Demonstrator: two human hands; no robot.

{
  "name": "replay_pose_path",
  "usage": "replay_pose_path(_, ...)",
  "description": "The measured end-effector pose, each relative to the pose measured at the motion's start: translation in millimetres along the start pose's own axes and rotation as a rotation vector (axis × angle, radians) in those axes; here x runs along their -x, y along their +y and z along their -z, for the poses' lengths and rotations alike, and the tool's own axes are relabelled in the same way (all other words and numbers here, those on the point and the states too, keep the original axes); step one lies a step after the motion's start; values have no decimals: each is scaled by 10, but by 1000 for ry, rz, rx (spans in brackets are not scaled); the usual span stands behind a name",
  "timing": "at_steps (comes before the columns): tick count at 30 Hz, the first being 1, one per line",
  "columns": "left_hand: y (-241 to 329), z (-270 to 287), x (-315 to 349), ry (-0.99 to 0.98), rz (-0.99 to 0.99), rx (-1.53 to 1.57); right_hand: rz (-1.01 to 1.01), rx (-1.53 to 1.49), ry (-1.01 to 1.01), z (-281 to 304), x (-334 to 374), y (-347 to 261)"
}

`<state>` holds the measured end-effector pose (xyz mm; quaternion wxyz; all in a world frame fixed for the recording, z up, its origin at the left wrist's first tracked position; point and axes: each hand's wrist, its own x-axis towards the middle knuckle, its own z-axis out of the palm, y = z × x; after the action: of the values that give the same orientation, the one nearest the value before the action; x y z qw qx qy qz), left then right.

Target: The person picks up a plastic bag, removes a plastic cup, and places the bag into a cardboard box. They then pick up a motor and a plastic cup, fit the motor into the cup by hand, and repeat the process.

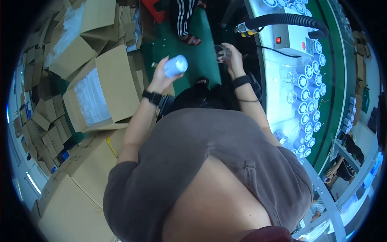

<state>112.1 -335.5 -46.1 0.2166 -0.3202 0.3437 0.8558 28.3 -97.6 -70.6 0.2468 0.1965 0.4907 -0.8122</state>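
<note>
My left hand (160,77) is wrapped round a pale blue-white cylinder (175,67), held tilted in the air with its round end toward the right. To the right, my right hand (234,60) is closed on a clear plastic piece (221,54) with a curved rim; its exact kind cannot be made out. The two hands are apart, in front of my body and above the green floor. Rows of similar pale cylinders with slotted round tops (305,94) stand on the white worktable (276,86) to my right.
A white box machine (292,38) with a red switch and a black ribbed hose (286,20) sits on the table. Beyond it runs a green conveyor belt (338,76). At left, an open carton (117,80) holds clear-wrapped contents; closed cartons (76,185) stand nearer. Another person's leg (183,18) is ahead.
</note>
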Motion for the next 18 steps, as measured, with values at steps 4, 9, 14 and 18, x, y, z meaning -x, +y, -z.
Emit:
replay_pose_path(4,12,-480,-242,-28,19,-77,608,825,-93,-67,704,-218)
replay_pose_path(9,-208,-1035,-345,-52,-148,-460,848,1091,-178,-308,1245,-327)
replay_pose_path(14,-418,-1131,-340,-309,-376,-689,408,839,-242,-322,1377,-419)
replay_pose_path(18,-373,-1249,-75,-362,-221,-670,338,558,-106,-218,1473,-496)
